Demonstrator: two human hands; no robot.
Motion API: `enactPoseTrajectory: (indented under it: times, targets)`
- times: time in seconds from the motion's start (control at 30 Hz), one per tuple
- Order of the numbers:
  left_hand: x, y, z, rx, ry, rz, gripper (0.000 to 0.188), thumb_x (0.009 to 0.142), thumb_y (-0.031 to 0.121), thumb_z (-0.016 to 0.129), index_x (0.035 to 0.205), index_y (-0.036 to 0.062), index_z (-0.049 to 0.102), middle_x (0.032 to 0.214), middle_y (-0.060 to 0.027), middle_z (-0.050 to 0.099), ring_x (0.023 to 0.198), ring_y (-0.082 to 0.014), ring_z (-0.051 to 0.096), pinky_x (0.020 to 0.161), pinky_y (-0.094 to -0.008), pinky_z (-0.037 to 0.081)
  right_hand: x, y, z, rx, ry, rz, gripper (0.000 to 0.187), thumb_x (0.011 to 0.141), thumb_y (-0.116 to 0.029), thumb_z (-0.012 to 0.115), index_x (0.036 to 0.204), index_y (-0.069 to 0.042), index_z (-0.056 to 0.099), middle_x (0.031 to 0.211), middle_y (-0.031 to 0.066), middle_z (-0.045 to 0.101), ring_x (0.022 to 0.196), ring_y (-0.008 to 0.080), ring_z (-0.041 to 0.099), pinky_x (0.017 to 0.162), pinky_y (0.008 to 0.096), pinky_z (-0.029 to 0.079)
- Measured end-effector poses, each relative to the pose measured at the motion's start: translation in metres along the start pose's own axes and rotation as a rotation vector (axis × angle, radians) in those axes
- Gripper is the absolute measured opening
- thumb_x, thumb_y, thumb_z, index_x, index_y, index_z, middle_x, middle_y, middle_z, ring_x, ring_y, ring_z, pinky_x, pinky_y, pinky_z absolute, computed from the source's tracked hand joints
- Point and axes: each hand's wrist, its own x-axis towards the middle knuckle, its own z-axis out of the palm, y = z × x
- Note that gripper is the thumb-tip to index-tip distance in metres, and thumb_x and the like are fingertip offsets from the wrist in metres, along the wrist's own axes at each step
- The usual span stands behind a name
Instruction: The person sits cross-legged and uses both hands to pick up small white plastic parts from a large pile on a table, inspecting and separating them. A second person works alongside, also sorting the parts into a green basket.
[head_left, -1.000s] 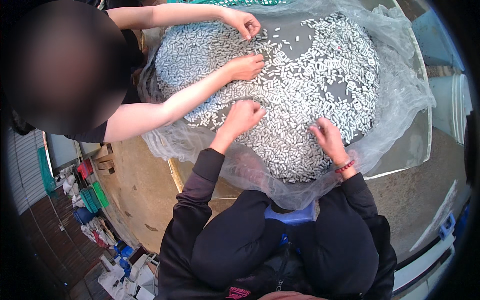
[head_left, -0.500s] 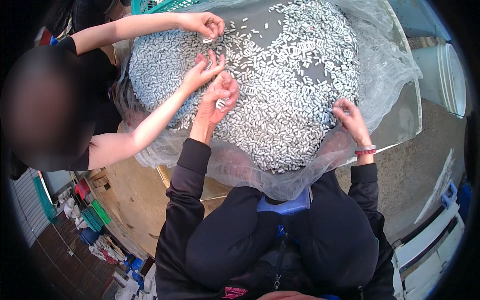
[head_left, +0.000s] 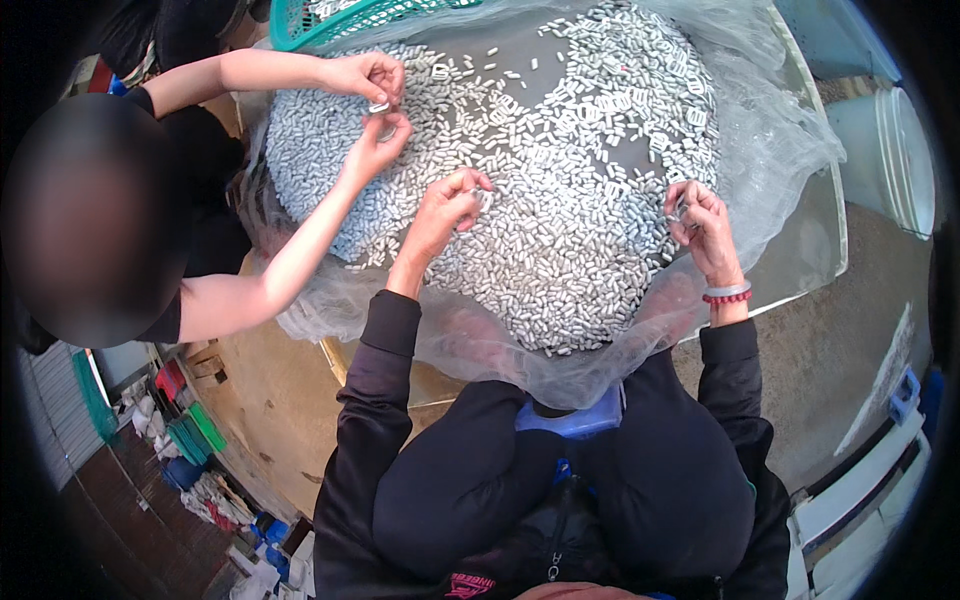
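A wide heap of small silvery pellets [head_left: 560,270] spreads before me, with flat slotted buckles [head_left: 617,100] scattered among them. Above the heap's left part, my left hand [head_left: 445,215] is closed on a pale slotted buckle [head_left: 485,200], pinched between thumb and fingers. At the right border of the heap, my right hand [head_left: 706,235] has its fingers curled round a small metal buckle [head_left: 682,210], which they partly hide. A co-worker's two hands [head_left: 372,145] are close together over the pellets at the left, with a small pale piece [head_left: 379,107] at the fingertips.
Thin translucent netting [head_left: 760,150] lies under the heap and over my knees. A teal basket [head_left: 320,30] with pellets in it stands at the far left. To the right are a whitish bucket [head_left: 885,160] and a blue tub [head_left: 830,35]. The co-worker sits at the left.
My left hand has moved right, away from the co-worker's hands, and turned over with its buckle. My right hand has turned, showing a buckle in its fingers. The co-worker's hands have shifted left.
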Motion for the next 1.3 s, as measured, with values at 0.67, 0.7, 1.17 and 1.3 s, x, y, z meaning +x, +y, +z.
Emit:
enactPoseTrajectory:
  times: [0.67,0.7,1.17,1.3]
  targets:
    - [-0.009,-0.029,-0.037,1.154,0.282,0.243,0.03,0.079,0.024,0.073,0.101,0.0085,0.061,0.08,-0.0068,0.056,0.069,-0.0182,0.055,0.06,-0.0318,0.046,0.013,0.023,0.003,-0.117,0.108,0.253,0.004,0.085,-0.006,0.053,0.083,-0.01,0.051,0.079,0.0001,0.051,0.058,0.0046,0.044,0.042,0.0176,0.029]
    - [-0.01,-0.034,-0.035,1.124,0.317,0.114,0.028,0.077,0.025,0.074,0.095,0.0073,0.061,0.083,-0.011,0.058,0.073,-0.0242,0.055,0.071,-0.0364,0.046,0.019,0.018,0.01,-0.152,0.061,0.274,0.004,0.085,-0.006,0.052,0.083,-0.01,0.051,0.078,-0.0005,0.051,0.058,0.0044,0.043,0.041,0.0174,0.028]
    - [0.034,0.026,0.003,-0.406,0.063,-0.127,0.021,0.085,0.01,0.051,0.106,0.01,0.048,0.092,-0.0116,0.062,0.061,-0.0092,0.05,0.041,-0.0188,0.033,0.116,0.074,0.108,-1.696,-0.387,-0.405,0.027,0.088,-0.026,0.059,0.107,-0.009,0.052,0.096,0.0168,0.056,0.079,0.0353,0.064,0.063,0.0439,0.053]
    - [0.094,0.023,0.005,0.3,0.151,-0.079,0.028,0.085,0.022,0.062,0.107,0.0071,0.056,0.083,-0.0097,0.064,0.063,-0.0174,0.057,0.049,-0.0267,0.045,0.082,0.077,0.084,-1.63,-0.336,-0.313,0.02,0.09,-0.022,0.055,0.104,-0.009,0.052,0.092,0.0169,0.055,0.075,0.0376,0.063,0.062,0.0466,0.052]
